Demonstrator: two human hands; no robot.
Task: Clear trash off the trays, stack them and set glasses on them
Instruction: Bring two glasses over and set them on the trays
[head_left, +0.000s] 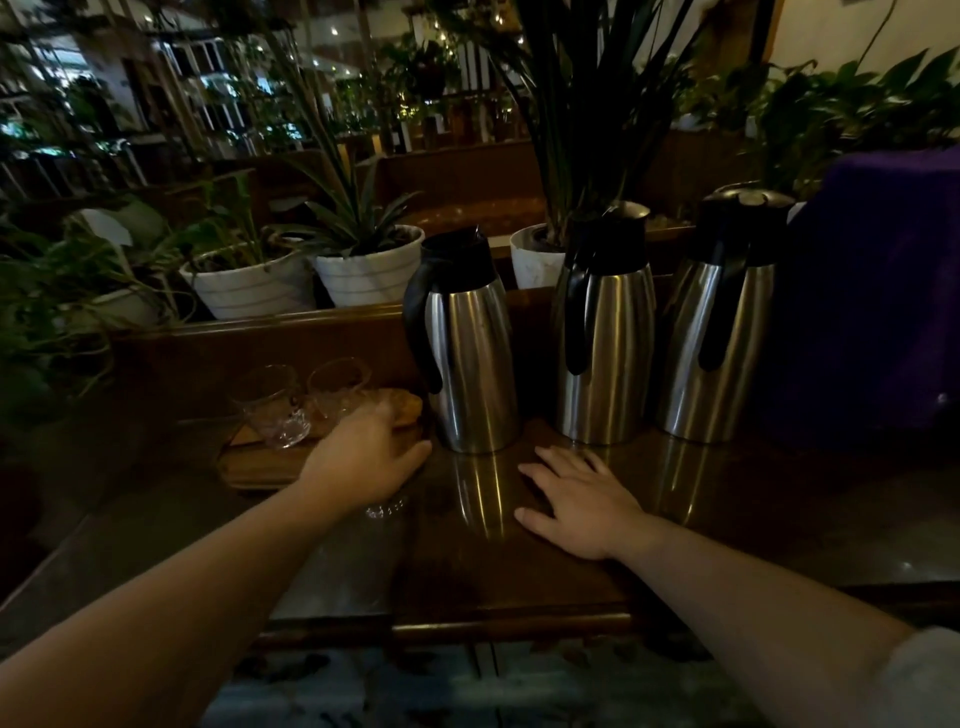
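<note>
trays: wooden tray at the left of the dark glossy worktop, pretty dim; can't tell if it's one or a stack
glasses: two clear cut-pattern glasses standing on the tray side by side; something glassy under the left wrist, too blurry to call
left hand: over the tray's right end; grip curled, can't tell what it's holding
right hand: flat on the worktop, fingers spread, holding nothing
jugs: three steel jugs, black lids, in a row behind the hands
plants: three white pots behind the ledge
</note>
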